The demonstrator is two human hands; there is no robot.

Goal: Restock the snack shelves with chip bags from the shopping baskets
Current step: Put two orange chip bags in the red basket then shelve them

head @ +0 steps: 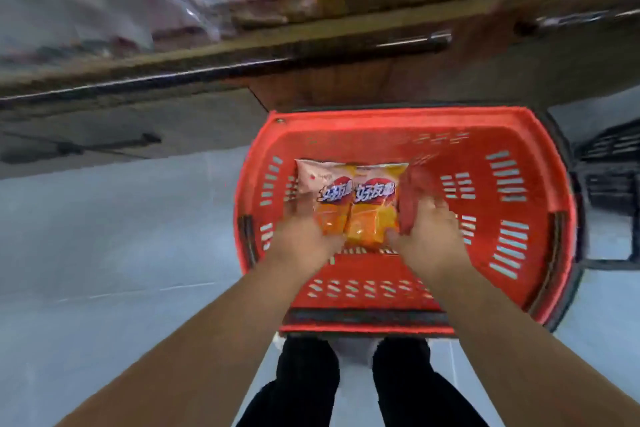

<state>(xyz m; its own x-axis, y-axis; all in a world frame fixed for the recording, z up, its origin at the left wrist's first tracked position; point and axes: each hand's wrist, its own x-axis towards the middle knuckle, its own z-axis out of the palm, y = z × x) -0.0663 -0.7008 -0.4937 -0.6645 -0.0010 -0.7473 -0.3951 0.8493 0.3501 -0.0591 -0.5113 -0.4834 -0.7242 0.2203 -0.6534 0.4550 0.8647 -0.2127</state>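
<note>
Fingers of the right hand curl over the lower end of a dark red crinkly chip bag, the thumb down by the corner of the right-hand orange-and-yellow foil chip bag. The left hand sits at the lower left corner of the matching left-hand orange-and-yellow chip bag, but its fingers are smeared with blur and I cannot tell whether they pinch the bag or only press against it. The two orange bags lie side by side, touching, face up in the left half of the red slotted plastic shopping basket, which fills the middle of the frame. Nothing else shows inside it, so I'd judge this basket nearly emptied, with these three bags the last to go up. Across the top of the frame runs the wooden snack shelf, its packets a blur. At the right edge stands a dark basket; its contents are hidden, so more may be left.
</note>
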